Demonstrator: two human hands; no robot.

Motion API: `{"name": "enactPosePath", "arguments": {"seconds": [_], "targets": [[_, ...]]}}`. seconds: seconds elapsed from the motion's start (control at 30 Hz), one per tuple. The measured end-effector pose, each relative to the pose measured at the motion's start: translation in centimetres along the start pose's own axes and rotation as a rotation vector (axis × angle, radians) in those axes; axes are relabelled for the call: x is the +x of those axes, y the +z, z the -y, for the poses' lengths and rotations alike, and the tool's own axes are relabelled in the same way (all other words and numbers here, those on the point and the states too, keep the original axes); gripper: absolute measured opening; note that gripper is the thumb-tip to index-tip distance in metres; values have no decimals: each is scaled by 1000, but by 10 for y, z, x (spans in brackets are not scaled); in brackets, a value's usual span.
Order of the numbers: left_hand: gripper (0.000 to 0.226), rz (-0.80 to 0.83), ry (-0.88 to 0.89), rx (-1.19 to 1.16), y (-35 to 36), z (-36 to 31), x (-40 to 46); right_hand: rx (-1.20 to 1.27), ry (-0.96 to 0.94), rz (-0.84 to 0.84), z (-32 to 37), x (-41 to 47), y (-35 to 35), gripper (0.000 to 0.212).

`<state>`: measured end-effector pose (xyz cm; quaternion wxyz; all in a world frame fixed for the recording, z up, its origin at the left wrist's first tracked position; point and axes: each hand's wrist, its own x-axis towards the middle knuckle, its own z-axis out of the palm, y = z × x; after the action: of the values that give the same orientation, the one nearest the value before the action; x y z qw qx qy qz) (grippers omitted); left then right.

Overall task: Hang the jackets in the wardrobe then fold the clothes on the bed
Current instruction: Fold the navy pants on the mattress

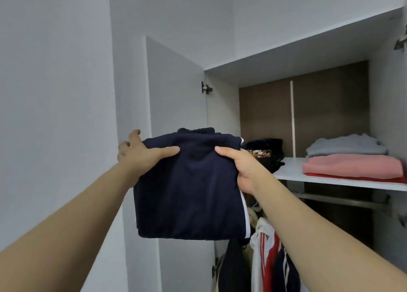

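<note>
A folded navy garment (189,188) with a white side stripe is held up in front of the open wardrobe, at about shelf height. My left hand (141,154) grips its left edge, thumb on top and fingers behind. On the right edge, my right hand (240,166) holds it the same way. Jackets (268,258) in white, red and navy hang below on the rail (343,200).
The white wardrobe shelf (293,170) carries a dark pile (264,150) at its left and a stack of grey, pink and red folded clothes (352,161) at its right. The left wardrobe door (176,98) stands open beside my left hand.
</note>
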<state>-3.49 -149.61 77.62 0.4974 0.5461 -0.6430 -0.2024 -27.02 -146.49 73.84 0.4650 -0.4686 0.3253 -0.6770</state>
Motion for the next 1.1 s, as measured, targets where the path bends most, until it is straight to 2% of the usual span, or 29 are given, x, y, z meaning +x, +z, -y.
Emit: {"name": "enactPosePath", "arguments": {"seconds": [0.07, 0.1, 0.17, 0.23, 0.27, 0.37, 0.53, 0.67, 0.77, 0.9, 1.0, 1.1], "targets": [[129, 144, -103, -320, 34, 5, 29, -11, -41, -47, 3, 20, -18, 44], [124, 246, -125, -435, 54, 5, 43, -17, -58, -78, 6, 29, -28, 42], [86, 452, -115, -545, 94, 1, 67, -47, -83, -171, 13, 46, -54, 39], [42, 519, -41, -579, 135, -11, 87, -75, -116, -282, 22, 59, -84, 37], [31, 526, -12, -600, 154, -20, 96, -84, -134, -335, 28, 63, -100, 37], [18, 564, 91, -651, 216, -58, 119, -103, -189, -446, 49, 75, -150, 35], [21, 491, 322, -703, 316, -140, 156, -178, -381, -540, 105, 106, -222, 35], [23, 443, 398, -719, 386, -195, 182, -347, -483, -667, 150, 141, -273, 30], [31, 464, 393, -745, 435, -233, 198, -439, -564, -792, 180, 169, -312, 33], [42, 572, 308, -813, 494, -276, 219, -601, -639, -921, 213, 205, -356, 64], [48, 623, 293, -858, 530, -301, 231, -698, -735, -1027, 231, 227, -382, 60], [50, 653, 301, -862, 560, -322, 249, -745, -741, -1101, 241, 250, -409, 60]]}}
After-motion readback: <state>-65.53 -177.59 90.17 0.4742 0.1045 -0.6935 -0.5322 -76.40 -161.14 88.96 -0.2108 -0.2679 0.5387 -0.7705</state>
